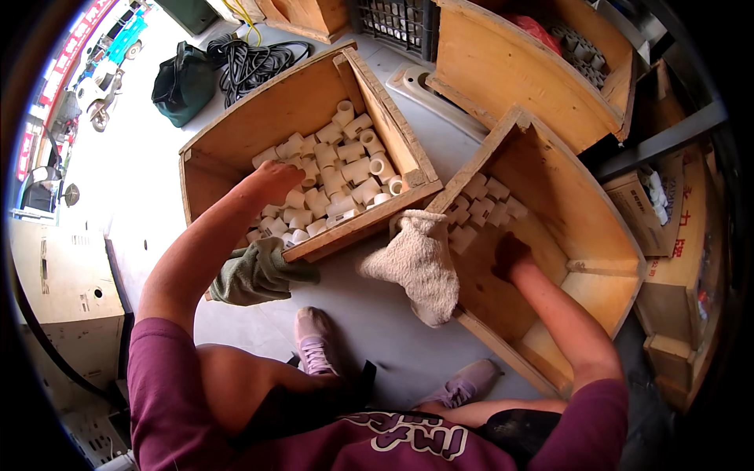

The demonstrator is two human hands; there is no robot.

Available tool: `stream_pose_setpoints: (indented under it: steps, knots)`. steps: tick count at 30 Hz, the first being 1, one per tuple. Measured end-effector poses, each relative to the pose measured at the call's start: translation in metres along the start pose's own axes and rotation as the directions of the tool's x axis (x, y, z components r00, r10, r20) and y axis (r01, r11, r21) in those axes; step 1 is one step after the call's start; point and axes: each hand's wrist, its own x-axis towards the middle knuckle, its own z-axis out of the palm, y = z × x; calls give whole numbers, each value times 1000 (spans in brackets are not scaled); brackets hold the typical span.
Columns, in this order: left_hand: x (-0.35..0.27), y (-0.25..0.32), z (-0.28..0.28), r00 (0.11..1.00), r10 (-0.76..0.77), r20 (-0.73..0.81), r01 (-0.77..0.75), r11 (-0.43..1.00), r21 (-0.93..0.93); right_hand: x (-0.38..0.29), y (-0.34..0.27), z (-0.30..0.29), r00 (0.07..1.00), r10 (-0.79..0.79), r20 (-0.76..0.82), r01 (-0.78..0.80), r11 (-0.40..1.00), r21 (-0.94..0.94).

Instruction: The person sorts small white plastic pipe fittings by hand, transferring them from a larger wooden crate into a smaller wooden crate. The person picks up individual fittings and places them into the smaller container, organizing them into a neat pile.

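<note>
My left hand (pixel 281 178) rests at the heap of white plastic pipe tees (pixel 333 173) in the left wooden box (pixel 235 126); its fingers touch the fittings, and whether it grips one is hidden. Inside the right wooden box (pixel 530 329), my right hand (pixel 511 256) hangs in shadow, its fingers curled and their contents hard to make out. Beside that hand, to its upper left, white fittings (pixel 482 209) sit close together in rows in the box's corner. A beige cloth (pixel 427 265) drapes over the rim between the boxes, and a green cloth (pixel 250 274) over the left box's near corner.
A further wooden box (pixel 512 76) with grey fittings and a black plastic crate (pixel 394 26) stand beyond. Coiled black cable (pixel 253 65) and a dark green bag (pixel 184 85) lie at the upper left. Cardboard boxes (pixel 639 206) stand at right, and a white metal cabinet (pixel 65 277) at left.
</note>
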Motion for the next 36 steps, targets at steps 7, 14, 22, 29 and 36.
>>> stream_pose_setpoints:
  steps: [7, 14, 22, 29, 36]
  knots:
    - [-10, -7, -27, 992, -124, -32, 100, 902, -420, -2, 7, -5, 998, 5, 57, -5, 1000, -7]
    - [-8, -8, -83, 979, -165, -123, -35, 459, -888, -2, 19, -8, 996, 16, 86, -23, 996, 82]
    - [-20, 54, -139, 947, -116, -300, -272, 212, -939, 5, 55, -49, 959, -120, 256, -10, 891, 454]
    - [-20, 145, -165, 928, -85, -362, -346, 161, -924, -69, 26, -161, 908, -414, -69, 144, 152, 978]
    - [-3, 189, -155, 896, -144, -420, -397, 166, -903, -90, -17, -184, 891, -395, -225, 270, 63, 961]
